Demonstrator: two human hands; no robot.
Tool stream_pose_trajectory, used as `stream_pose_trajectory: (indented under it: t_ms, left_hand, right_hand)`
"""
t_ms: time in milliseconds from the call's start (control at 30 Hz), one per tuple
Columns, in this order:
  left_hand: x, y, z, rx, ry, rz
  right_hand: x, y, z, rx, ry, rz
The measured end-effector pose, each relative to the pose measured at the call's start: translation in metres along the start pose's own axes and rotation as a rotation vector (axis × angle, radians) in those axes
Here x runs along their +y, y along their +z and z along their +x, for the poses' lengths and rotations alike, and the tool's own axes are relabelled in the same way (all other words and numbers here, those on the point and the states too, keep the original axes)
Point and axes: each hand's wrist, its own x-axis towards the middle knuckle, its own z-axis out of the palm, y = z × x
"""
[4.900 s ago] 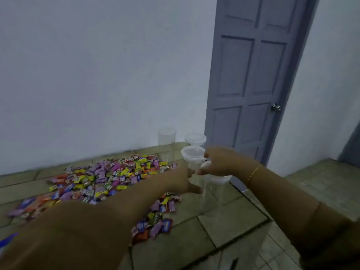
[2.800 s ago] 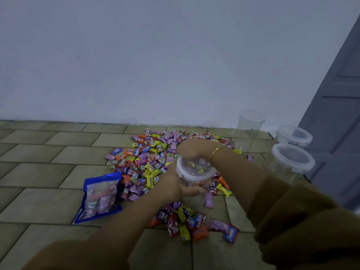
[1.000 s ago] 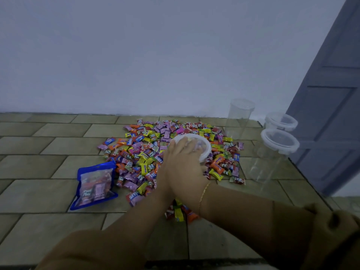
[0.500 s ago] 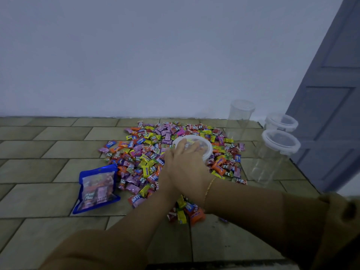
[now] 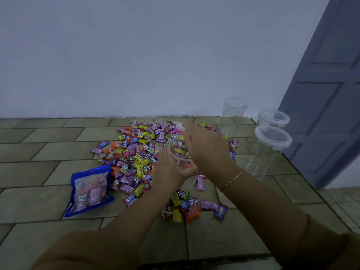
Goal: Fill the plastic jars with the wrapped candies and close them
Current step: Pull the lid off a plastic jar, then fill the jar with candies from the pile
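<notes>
Left hand: the left hand (image 5: 171, 168) sits at the centre of the view, fingers curled around the lower part of a clear plastic jar (image 5: 180, 154).
Right hand: the right hand (image 5: 206, 151) lies over the jar's right side and top, fingers extended toward 11 o'clock; a white lid edge (image 5: 180, 126) shows at its fingertips, but how firmly it is gripped cannot be told.
Jar direction: the held jar is tilted, its long axis leaning and its mouth turned toward the viewer; it is above the candy pile.
Jar contents: wrapped candies show through its wall.
Candy pile: loose wrapped candies (image 5: 140, 151) in many colours spread on the tiled floor (image 5: 39, 152), from the centre out to 10 o'clock.
Small heap: a few more candies (image 5: 187, 207) lie at 6 o'clock of the hands.
Bag: a blue candy bag (image 5: 90, 189) lies flat at 8 o'clock.
Other jars: at 2 o'clock an upright open jar (image 5: 232, 115); at 3 o'clock two lidded jars (image 5: 272, 139), both clear, contents not visible.
Door: a grey door (image 5: 327, 94) at the right edge.
</notes>
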Motion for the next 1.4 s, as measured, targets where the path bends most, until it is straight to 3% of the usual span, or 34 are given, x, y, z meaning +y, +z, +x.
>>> stream_pose_trajectory:
  t_ms: [67, 167, 267, 433, 667, 833, 1100, 1300, 1400]
  left_hand:
    - [0.011, -0.004, -0.008, 0.042, 0.003, -0.079]
    - [0.012, -0.006, -0.009, 0.038, 0.022, -0.125]
    - [0.004, -0.006, -0.011, -0.008, 0.038, -0.124]
    - [-0.008, -0.007, -0.033, -0.079, 0.013, 0.01]
    - [-0.023, -0.002, -0.058, -0.04, 0.059, 0.309]
    - [-0.038, -0.001, -0.073, 0.059, 0.216, 0.405]
    - [-0.052, -0.007, -0.079, -0.044, 0.375, 0.597]
    - [-0.059, -0.01, -0.078, -0.058, 0.48, 0.55]
    - [-0.062, -0.01, -0.078, -0.073, 0.524, 0.602]
  right_hand:
    - [0.008, -0.009, -0.001, 0.171, 0.166, 0.24]
    - [0.029, -0.013, -0.008, 0.223, 0.477, 0.492]
    - [0.049, -0.003, -0.023, 0.255, 0.645, 0.602]
    - [0.07, 0.018, -0.066, 0.18, 0.802, 0.585]
    - [0.081, 0.037, -0.108, 0.132, 0.97, 0.65]
    - [0.084, 0.049, -0.12, -0.023, 1.04, 0.601]
    - [0.078, 0.062, -0.131, -0.16, 0.917, 0.452]
    - [0.055, 0.068, -0.134, -0.273, 0.529, 0.101]
    - [0.026, 0.069, -0.138, -0.177, 0.52, 0.168]
